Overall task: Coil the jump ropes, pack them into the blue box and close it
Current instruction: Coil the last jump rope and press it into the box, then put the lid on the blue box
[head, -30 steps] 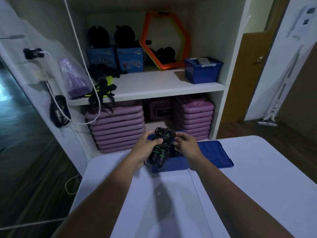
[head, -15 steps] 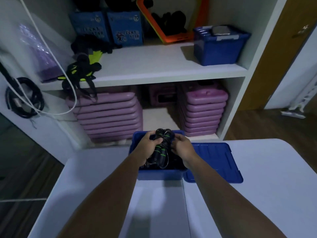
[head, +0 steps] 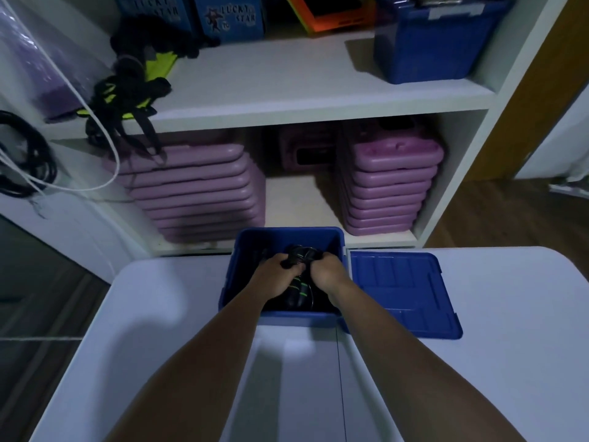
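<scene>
The coiled rope (head: pixel 299 269) is held inside the blue box (head: pixel 288 237), low between its walls, with black handles banded in green pointing toward the near wall. The bundle is judged light, soft and springy: loops are likely to loosen once released, so it is best gripped across the gathered coils, not by the handles alone. Whether other ropes lie beneath cannot be told; the interior is dark.

The left hand (head: pixel 277 275) is closed around the left side of the bundle, fingers wrapped over the coils. The right hand (head: pixel 328 272) is closed on the right side likewise. Both wrists are crossed over the near rim.

The box is placed at the far edge of the desk (head: pixel 159 314). The lid (head: pixel 401 295) is laid flat just right of the box, touching or nearly so. Closing is not yet done. Behind, a shelf (head: pixel 287 84) is seen.
</scene>
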Demonstrator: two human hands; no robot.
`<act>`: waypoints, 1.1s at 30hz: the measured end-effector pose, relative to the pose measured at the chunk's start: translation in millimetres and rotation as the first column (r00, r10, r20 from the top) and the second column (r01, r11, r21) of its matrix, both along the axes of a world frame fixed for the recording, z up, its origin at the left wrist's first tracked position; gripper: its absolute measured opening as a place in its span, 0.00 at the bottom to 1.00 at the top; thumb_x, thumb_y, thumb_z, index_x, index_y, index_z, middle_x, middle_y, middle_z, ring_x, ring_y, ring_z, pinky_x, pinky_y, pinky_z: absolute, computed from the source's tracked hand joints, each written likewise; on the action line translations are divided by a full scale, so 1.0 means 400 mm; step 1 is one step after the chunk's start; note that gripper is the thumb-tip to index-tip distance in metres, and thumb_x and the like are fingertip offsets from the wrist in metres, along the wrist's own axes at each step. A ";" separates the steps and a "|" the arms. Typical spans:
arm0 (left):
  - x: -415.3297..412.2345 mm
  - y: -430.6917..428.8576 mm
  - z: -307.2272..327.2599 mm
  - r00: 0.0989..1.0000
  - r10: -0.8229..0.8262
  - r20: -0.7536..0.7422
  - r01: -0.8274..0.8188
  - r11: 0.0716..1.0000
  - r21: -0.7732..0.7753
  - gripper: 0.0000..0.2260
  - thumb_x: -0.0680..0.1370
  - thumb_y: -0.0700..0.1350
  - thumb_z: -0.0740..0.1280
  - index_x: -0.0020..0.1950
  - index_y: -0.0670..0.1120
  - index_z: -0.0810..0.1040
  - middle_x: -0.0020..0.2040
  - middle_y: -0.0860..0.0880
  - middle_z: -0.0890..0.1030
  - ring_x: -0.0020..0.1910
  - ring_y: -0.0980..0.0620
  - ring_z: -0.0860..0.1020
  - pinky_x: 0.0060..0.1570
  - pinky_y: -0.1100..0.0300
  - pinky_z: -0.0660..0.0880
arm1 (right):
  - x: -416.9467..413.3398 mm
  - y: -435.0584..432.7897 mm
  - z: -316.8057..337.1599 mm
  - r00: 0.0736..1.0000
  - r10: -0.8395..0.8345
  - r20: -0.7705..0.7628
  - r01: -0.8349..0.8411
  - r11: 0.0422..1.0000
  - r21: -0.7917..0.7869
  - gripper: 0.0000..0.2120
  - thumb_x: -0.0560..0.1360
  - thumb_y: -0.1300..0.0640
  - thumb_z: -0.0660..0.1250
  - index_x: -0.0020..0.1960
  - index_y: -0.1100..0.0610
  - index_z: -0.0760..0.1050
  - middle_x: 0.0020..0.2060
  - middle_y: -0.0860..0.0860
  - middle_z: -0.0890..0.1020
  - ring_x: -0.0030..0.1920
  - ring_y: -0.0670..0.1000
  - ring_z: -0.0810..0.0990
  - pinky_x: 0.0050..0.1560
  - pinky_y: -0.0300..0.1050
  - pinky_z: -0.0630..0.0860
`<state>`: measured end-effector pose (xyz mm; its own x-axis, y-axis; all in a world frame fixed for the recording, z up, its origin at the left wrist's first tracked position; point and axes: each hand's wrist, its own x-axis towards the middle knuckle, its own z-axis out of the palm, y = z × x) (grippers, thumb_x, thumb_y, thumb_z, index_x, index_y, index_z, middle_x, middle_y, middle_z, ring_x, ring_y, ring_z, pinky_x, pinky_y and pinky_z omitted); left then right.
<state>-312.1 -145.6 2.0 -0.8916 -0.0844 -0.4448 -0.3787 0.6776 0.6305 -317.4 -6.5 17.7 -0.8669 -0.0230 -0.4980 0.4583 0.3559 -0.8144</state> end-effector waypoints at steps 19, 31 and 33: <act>-0.022 0.348 0.140 0.984 -0.075 -0.161 0.106 0.974 0.198 0.07 0.80 0.41 0.60 0.55 0.47 0.76 0.44 0.44 0.82 0.40 0.43 0.83 0.42 0.50 0.82 | 0.056 0.434 -0.070 0.961 -0.246 -0.129 0.277 0.883 0.378 0.11 0.81 0.60 0.56 0.49 0.62 0.76 0.41 0.55 0.78 0.40 0.57 0.78 0.39 0.45 0.71; -0.011 0.500 -0.068 0.932 0.203 0.300 -0.253 0.958 0.136 0.33 0.82 0.38 0.59 0.81 0.39 0.42 0.75 0.41 0.67 0.56 0.43 0.79 0.56 0.50 0.81 | 0.128 0.563 -0.172 0.934 -0.356 -0.036 0.339 0.847 0.409 0.20 0.79 0.64 0.56 0.70 0.66 0.67 0.64 0.62 0.76 0.62 0.62 0.75 0.53 0.46 0.71; -0.012 0.509 -0.078 0.931 0.248 0.266 -0.284 0.953 0.106 0.34 0.81 0.41 0.60 0.80 0.40 0.42 0.72 0.42 0.69 0.49 0.46 0.78 0.55 0.50 0.81 | 0.126 0.573 -0.172 0.930 -0.367 0.003 0.335 0.853 0.400 0.18 0.79 0.63 0.55 0.68 0.66 0.68 0.63 0.61 0.77 0.61 0.62 0.76 0.51 0.45 0.70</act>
<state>-317.0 58.1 -29.2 -0.7053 -0.2246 -0.6724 -0.6887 0.4418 0.5749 -267.0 222.8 -51.2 -0.7396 0.4832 -0.4685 0.6674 0.4373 -0.6028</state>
